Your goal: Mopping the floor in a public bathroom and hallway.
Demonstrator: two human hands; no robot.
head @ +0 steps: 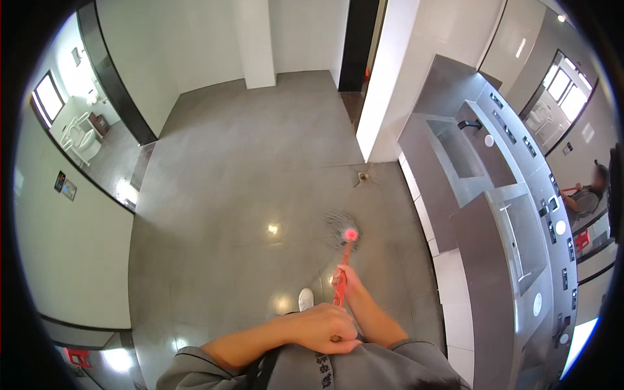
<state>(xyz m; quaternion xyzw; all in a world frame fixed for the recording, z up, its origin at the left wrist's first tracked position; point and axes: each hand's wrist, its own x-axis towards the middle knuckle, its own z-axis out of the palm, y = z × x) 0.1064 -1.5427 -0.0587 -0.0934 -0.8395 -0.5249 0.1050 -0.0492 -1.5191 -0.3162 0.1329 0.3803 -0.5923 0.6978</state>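
Observation:
My left hand (325, 327) is closed around the top end of a string mop's red handle, close to my body. Lower on the same handle, my right hand (347, 279) grips it at arm's length. The mop's grey string head (341, 225) lies spread on the grey tiled floor (219, 195), with a pinkish-red collar (350, 235) where the handle joins it. One white shoe (306, 298) shows below my forearm.
On the right runs a grey washbasin counter (473, 219) with black taps and a mirror. A floor drain (362, 177) lies beside the white wall corner. At the left, a doorway opens onto a toilet (84, 144) with grab rails. A red stool (78, 358) stands at lower left.

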